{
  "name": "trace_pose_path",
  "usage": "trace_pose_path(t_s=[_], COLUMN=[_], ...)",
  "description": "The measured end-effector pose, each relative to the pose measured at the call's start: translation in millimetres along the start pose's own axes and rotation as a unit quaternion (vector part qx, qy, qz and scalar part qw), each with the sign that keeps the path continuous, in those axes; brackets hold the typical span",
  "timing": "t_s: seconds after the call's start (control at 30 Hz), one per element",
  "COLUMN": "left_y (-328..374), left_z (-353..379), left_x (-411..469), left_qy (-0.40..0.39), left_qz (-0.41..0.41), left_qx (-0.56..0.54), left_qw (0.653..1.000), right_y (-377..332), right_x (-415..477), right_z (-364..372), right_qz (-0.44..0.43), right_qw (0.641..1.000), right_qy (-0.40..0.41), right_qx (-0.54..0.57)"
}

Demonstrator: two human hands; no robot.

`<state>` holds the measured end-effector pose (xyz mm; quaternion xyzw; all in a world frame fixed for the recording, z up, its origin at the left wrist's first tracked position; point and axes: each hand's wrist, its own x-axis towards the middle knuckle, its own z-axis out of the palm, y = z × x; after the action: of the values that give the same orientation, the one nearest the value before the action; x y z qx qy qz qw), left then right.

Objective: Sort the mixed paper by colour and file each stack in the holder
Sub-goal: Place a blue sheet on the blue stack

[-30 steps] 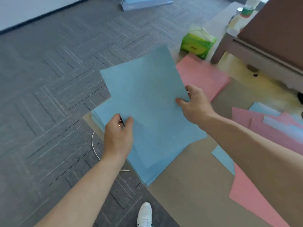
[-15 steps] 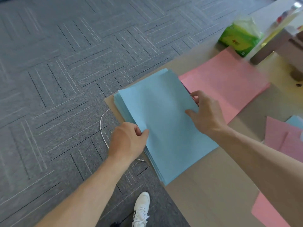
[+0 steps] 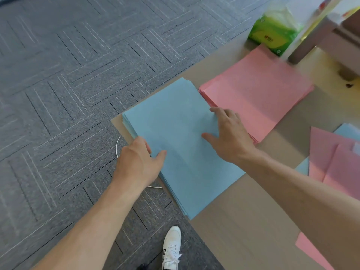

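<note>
- Head view, the only one: the blue stack lies flat on a brown cardboard sheet on the floor, at the sheet's left corner. Its long axis runs away from the person and slants to the far left, with one short edge at the far end and one corner pointing back toward the shoe.
- The paper is matte and thin. The stack's edges are a bit stepped, so it's not perfectly squared up.
- The left hand is on the left long edge. The thumb lies on the top sheet, the fingers are tucked down the side, and it pinches the stack.
- The right hand is flat with fingers spread, pressing the top sheet near the right long edge.
- A pink stack sits just beside the blue one on the right, slanted much the same way. The right fingertips are at the gap between the two.
- Loose pink and blue sheets overlap messily at the far right, partly behind the right forearm.
- A green tissue pack sits past the pink stack, next to a furniture leg.
- There's grey ribbed carpet on the left, and a thin white cord loops out from under the cardboard by the left hand.
</note>
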<state>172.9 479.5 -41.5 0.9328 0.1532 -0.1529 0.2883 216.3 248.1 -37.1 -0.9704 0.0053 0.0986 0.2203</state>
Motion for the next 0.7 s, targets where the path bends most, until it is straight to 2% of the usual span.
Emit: trace_pose_path(t_s=[0.33, 0.47, 0.57, 0.7], left_y=[-6, -2, 22, 96], left_z=[2, -6, -16, -10], left_x=[4, 4, -2, -20], left_qy=[-0.018, -0.038, -0.033, -0.075], left_qz=[-0.011, -0.012, 0.025, 0.119], left_qx=[0.002, 0.034, 0.124, 0.152], left_qw=[1.0, 0.999, 0.991, 0.978], right_y=[3, 3, 12, 53], right_x=[3, -3, -15, -51], right_z=[1, 0, -11, -49], right_qz=[-0.039, -0.042, -0.047, 0.008], right_qw=[0.999, 0.999, 0.998, 0.997], right_qy=[0.0, -0.01, 0.015, 0.057], right_qx=[0.003, 0.015, 0.026, 0.041])
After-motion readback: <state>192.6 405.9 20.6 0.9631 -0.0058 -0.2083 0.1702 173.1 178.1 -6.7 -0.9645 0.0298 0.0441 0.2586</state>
